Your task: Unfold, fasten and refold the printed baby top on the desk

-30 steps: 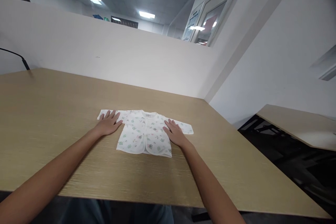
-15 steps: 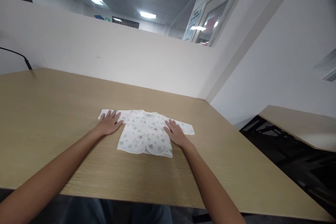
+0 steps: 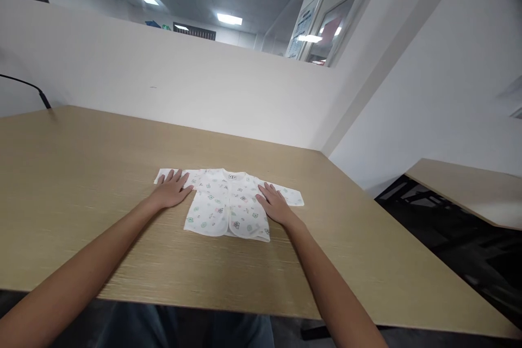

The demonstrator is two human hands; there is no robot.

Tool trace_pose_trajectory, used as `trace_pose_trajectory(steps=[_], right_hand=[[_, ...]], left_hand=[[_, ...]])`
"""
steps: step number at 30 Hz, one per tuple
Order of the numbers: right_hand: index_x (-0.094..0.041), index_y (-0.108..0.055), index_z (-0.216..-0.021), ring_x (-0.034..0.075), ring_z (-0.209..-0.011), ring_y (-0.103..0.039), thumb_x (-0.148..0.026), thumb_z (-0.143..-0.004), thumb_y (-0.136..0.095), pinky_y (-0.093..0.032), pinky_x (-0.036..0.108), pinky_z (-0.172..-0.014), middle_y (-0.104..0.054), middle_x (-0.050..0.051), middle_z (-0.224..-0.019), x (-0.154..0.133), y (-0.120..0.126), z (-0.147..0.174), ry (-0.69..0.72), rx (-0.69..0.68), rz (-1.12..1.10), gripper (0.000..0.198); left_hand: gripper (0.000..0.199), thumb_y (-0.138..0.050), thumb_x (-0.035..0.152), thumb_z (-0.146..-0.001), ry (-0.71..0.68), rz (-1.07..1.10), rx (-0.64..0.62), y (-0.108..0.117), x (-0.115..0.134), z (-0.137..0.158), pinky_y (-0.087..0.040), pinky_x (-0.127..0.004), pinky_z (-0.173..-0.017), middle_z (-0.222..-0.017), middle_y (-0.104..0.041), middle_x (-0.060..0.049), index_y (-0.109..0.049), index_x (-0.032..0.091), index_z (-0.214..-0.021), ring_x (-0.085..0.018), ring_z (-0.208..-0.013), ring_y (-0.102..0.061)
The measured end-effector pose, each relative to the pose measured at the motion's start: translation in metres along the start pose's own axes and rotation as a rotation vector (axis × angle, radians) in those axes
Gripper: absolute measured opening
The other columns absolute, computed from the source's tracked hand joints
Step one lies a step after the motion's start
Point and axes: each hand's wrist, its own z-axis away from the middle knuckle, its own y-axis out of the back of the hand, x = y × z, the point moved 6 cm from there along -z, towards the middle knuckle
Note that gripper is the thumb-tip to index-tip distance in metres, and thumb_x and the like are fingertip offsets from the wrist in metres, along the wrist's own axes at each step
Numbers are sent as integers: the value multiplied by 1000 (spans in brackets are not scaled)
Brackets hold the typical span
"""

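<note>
A small white baby shirt with a green and pink print lies spread flat, its collar towards the far wall and its sleeves stretched out to both sides. My left hand rests palm down with fingers spread over the left sleeve. On the other side, my right hand lies flat with fingers apart where the right sleeve meets the body of the shirt. Part of each sleeve is hidden under the hands. The two front panels meet in the middle, their rounded hems facing me.
The wooden table ends at a white partition at the back. A black cable runs in at the far left. Beyond a gap on the right stands another table.
The camera view has shifted very slightly. Both hands stay in the same places on the shirt, and the shirt lies as before.
</note>
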Motion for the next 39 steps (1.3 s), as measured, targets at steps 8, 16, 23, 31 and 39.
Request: trace_pose_trajectory(steps=[8, 16, 23, 31, 39], right_hand=[[-19, -35, -159, 25, -157, -8, -58, -103, -27, -6, 47, -127, -17, 8, -169, 1, 1, 1, -9, -4, 9, 68], [-19, -35, -159, 25, -157, -7, -57, -103, -27, -7, 46, -127, -17, 8, -169, -2, 2, 2, -12, -14, 16, 68], [-19, -35, -159, 25, -157, -7, -57, -103, -28, -7, 46, -127, -17, 8, -169, -4, 3, 3, -13, -18, 12, 68], [-19, -34, -159, 25, -157, -7, -57, -103, -28, -6, 46, -127, -16, 8, -169, -4, 3, 4, -10, -23, 12, 68], [-19, -35, -159, 25, -157, -8, -56, -103, -29, -7, 46, -127, -17, 8, -169, -4, 4, 4, -13, -20, 15, 67]], left_hand=[[79, -21, 67, -96, -6, 7, 12, 0, 0, 0, -12, -56, -124, -170, -13, -9, -27, 22, -160, -36, -156, -9], [80, -20, 68, -96, -9, 13, 1, 0, 0, 0, -11, -56, -124, -170, -14, -9, -26, 21, -161, -36, -156, -9], [80, -20, 68, -96, -5, 16, 7, 0, 0, 0, -11, -56, -124, -170, -13, -9, -26, 22, -161, -36, -156, -9], [80, -20, 68, -96, -2, 14, -1, 1, 0, 1, -11, -56, -124, -170, -13, -9, -26, 22, -161, -35, -157, -8], [81, -19, 69, -95, -11, 13, 6, -2, -2, -1, -11, -56, -124, -170, -13, -9, -26, 22, -161, -36, -156, -8]])
